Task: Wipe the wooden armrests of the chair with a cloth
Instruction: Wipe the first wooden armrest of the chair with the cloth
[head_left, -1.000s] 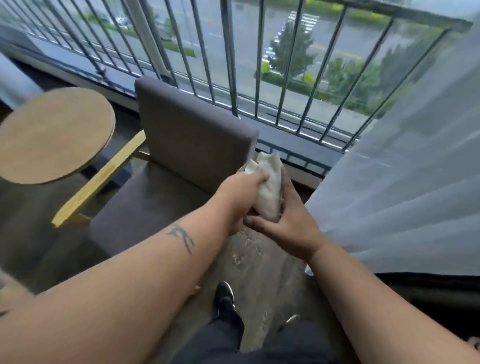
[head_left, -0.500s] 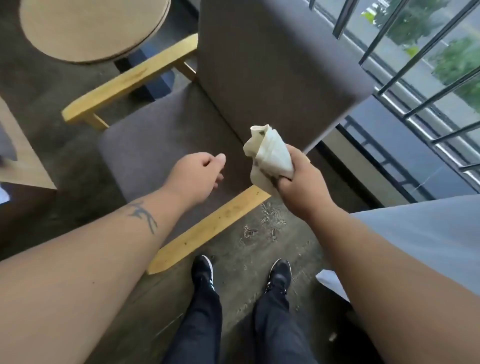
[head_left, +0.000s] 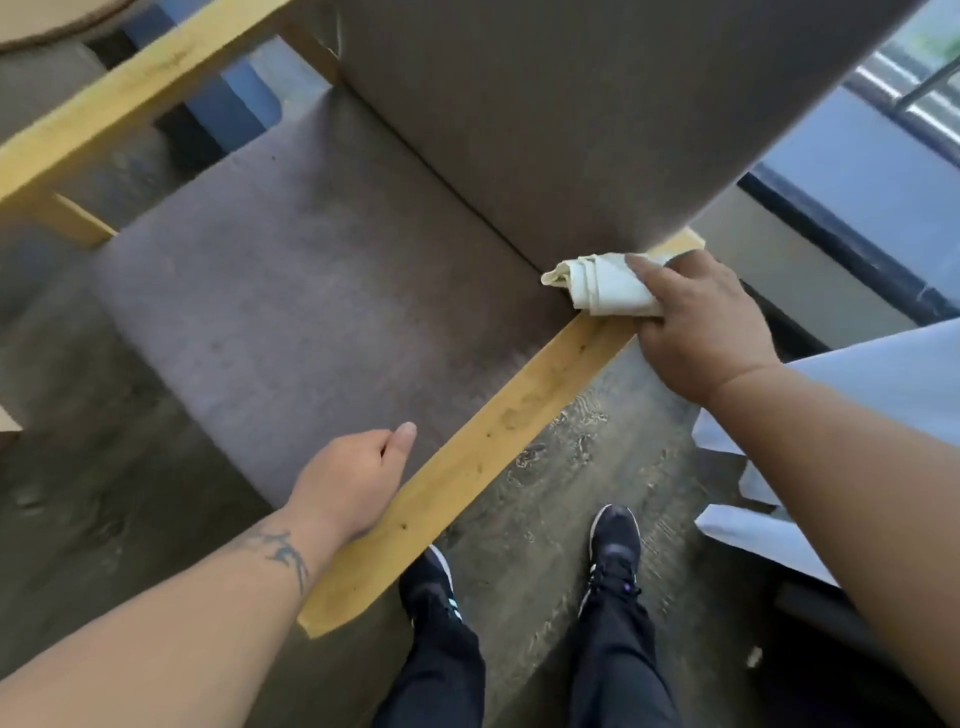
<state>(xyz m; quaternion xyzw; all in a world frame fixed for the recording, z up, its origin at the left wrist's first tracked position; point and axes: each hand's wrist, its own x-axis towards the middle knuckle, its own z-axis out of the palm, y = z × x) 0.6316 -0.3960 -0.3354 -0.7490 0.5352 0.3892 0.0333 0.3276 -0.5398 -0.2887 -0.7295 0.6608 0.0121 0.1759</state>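
Note:
A grey upholstered chair (head_left: 291, 291) with two light wooden armrests stands below me. The near armrest (head_left: 483, 441) runs diagonally from the lower middle up to the backrest. My right hand (head_left: 701, 327) presses a folded cream cloth (head_left: 602, 286) onto that armrest's far end, right beside the backrest. My left hand (head_left: 353, 478) rests at the near part of the same armrest, fingers curled under, nothing in it. The far armrest (head_left: 119, 98) crosses the upper left.
A round wooden table (head_left: 47, 26) shows at the top left edge. A pale curtain (head_left: 831, 415) hangs at the right. A window sill and railing (head_left: 883, 135) lie behind the chair. My two black shoes (head_left: 613, 535) stand on the dark floor beside the armrest.
My left hand let go of the cloth and dropped beside the near armrest. My right hand lowered the cloth onto the armrest by the backrest. My view tilted down and closer.

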